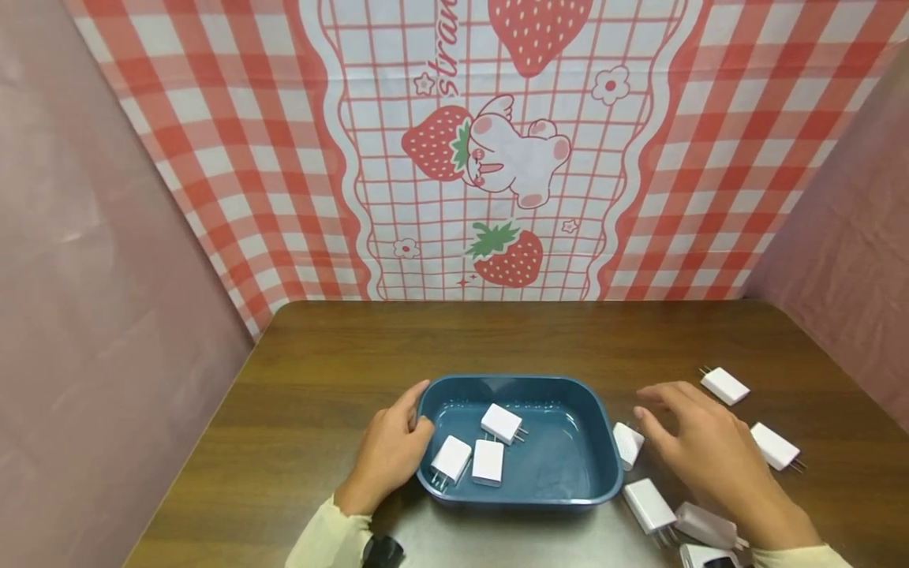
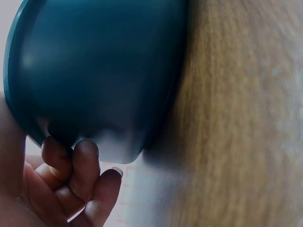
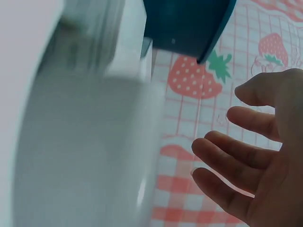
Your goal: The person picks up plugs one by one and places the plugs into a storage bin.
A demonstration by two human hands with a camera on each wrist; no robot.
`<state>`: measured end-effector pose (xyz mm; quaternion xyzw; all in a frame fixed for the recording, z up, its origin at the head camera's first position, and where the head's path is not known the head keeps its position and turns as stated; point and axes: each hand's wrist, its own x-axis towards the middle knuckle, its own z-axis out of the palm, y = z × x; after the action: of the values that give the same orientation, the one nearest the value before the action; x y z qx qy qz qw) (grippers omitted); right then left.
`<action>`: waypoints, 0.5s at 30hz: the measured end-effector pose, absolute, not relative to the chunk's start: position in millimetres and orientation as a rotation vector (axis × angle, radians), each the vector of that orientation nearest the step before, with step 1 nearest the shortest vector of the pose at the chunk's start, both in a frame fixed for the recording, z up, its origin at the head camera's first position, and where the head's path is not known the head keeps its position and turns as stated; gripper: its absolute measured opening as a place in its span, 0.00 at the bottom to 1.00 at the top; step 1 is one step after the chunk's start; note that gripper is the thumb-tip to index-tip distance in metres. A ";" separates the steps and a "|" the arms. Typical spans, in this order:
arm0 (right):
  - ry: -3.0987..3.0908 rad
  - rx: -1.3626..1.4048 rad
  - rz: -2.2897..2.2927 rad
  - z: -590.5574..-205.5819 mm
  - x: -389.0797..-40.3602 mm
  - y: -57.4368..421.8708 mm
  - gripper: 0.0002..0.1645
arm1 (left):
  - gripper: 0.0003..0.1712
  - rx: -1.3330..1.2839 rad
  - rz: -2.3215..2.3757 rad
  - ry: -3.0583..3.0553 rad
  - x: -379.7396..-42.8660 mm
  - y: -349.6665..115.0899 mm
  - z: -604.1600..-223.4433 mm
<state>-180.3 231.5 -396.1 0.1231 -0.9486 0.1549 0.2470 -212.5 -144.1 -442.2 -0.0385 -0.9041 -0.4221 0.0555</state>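
Note:
A dark blue rectangular tray [image 1: 561,495] stands on the table with three white plug chargers inside, one of them [image 1: 502,423] near its middle. My left hand [image 1: 393,448] grips the tray's left end, thumb at the rim. In the left wrist view, curled fingers [image 2: 85,161] lie against the tray's outer wall [image 2: 104,71]. To the right of the tray, my right hand [image 1: 710,450] is held with loosely bent, spread fingers and nothing between them. Nearest to its fingertips is a white charger [image 1: 628,446] beside the tray's right wall. The right wrist view shows the hand [image 3: 255,161] apart from a blurred pale charger [image 3: 90,146].
More chargers lie around the right hand: one [image 1: 649,506] by the tray's front right corner, a translucent-looking one [image 1: 706,525] beside it, another [image 1: 724,386] farther back and one [image 1: 776,446] to the right. A checked strawberry cloth [image 1: 483,260] hangs behind the wooden table [image 1: 319,371].

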 end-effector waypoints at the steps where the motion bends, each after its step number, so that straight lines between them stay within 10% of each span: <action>1: -2.590 0.329 0.427 -395.6 -179.9 234.1 0.15 | 0.32 -0.116 -1.283 -2.742 -212.5 -144.3 -442.3; 15: -2.862 0.132 0.407 -381.1 -175.6 290.3 0.18 | 0.32 -0.154 -1.281 -2.724 -212.2 -145.9 -441.9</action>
<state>-175.6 290.3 -381.1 0.0452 -0.9815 0.1395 0.1234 -212.2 -145.9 -441.9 -0.0510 -0.9019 -0.4241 0.0636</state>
